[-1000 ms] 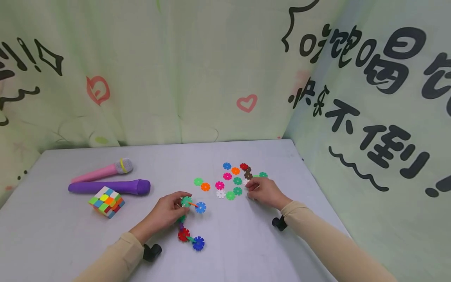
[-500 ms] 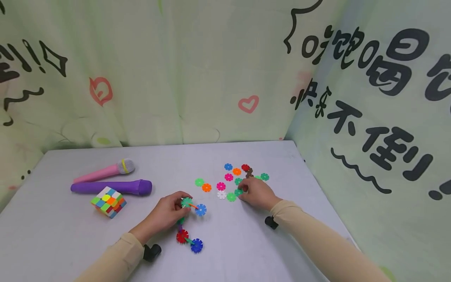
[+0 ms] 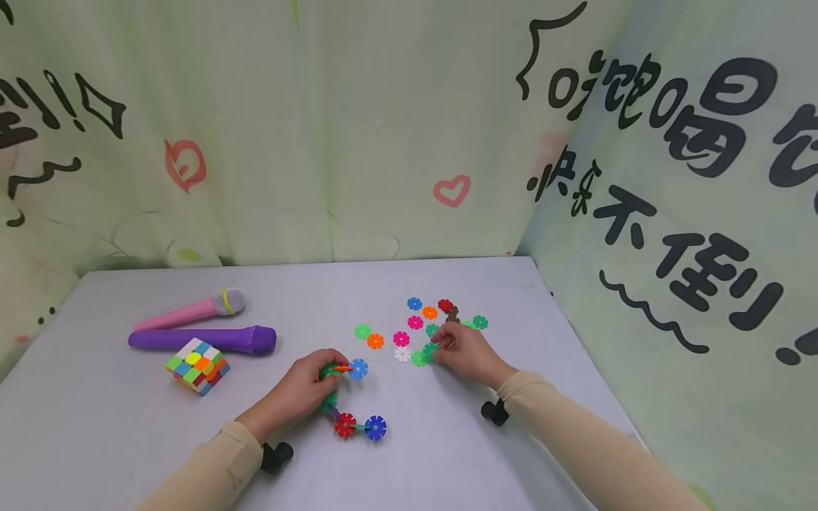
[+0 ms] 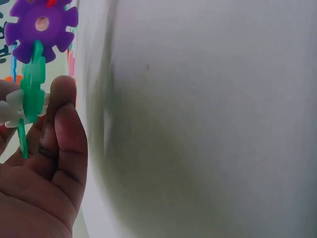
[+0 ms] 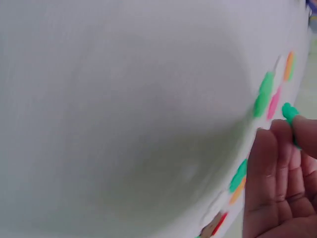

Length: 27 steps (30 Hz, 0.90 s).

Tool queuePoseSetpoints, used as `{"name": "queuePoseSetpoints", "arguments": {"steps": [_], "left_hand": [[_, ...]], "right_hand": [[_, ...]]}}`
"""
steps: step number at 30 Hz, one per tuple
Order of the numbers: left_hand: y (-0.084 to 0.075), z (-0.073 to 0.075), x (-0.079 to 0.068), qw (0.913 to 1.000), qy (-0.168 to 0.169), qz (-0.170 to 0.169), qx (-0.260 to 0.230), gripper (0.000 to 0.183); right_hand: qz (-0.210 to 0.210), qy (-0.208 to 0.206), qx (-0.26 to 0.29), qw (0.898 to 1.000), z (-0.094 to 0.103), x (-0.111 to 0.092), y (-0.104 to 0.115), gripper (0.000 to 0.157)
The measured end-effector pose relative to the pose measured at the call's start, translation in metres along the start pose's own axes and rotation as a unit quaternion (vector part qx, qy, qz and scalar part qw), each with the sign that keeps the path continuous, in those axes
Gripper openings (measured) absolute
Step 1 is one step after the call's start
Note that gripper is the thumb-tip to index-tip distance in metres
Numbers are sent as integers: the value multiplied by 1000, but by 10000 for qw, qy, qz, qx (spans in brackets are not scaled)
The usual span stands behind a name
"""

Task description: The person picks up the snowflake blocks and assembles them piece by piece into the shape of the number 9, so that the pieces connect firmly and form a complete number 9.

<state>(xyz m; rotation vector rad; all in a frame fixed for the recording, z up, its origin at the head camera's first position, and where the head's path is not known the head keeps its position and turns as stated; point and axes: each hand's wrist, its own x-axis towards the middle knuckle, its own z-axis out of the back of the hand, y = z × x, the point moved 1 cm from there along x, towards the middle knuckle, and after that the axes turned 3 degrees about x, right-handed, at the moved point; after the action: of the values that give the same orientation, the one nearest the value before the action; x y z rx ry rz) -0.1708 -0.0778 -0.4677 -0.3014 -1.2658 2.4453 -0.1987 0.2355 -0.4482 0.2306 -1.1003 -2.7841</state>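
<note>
My left hand point(image 3: 299, 387) holds a chain of slotted plastic snowflake discs above the table. A light blue disc point(image 3: 358, 369) sticks out at its upper end; a red disc point(image 3: 346, 425) and a dark blue disc point(image 3: 375, 428) form the lower end. The left wrist view shows a purple disc point(image 4: 42, 30), a green disc point(image 4: 33, 89) and part of a white disc point(image 4: 12, 109) by the fingers. Between thumb and fingertips, my right hand point(image 3: 471, 357) pinches a loose green disc point(image 5: 290, 111), partly covered by the thumb, at the edge of the scattered discs.
Loose discs lie mid-table, among them an orange disc point(image 3: 375, 341), a white disc point(image 3: 402, 354) and a light green disc point(image 3: 362, 331). At the left are a pink microphone point(image 3: 185, 312), a purple microphone point(image 3: 211, 339) and a puzzle cube point(image 3: 197, 367). Curtains enclose the table.
My right hand has moved left from near the brown discs and taken a green disc. My left hand has turned the chain, swinging its red and dark blue end to the right.
</note>
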Motion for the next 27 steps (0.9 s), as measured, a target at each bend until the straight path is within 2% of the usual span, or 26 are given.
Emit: {"name": "queuePoseSetpoints", "arguments": {"steps": [7, 12, 20, 27], "left_hand": [[1, -2, 2, 9999, 19, 114, 18, 14], [1, -3, 5, 9998, -56, 171, 53, 17], [-1, -4, 7, 9989, -278, 324, 204, 25], [-1, -5, 6, 9990, -287, 284, 176, 26]], "right_hand": [[805, 448, 475, 9946, -24, -11, 41, 13], [1334, 527, 394, 9889, -40, -15, 61, 12], [1828, 240, 108, 9828, -44, -20, 68, 13], [2197, 137, 46, 9755, -44, -21, 71, 15]]}}
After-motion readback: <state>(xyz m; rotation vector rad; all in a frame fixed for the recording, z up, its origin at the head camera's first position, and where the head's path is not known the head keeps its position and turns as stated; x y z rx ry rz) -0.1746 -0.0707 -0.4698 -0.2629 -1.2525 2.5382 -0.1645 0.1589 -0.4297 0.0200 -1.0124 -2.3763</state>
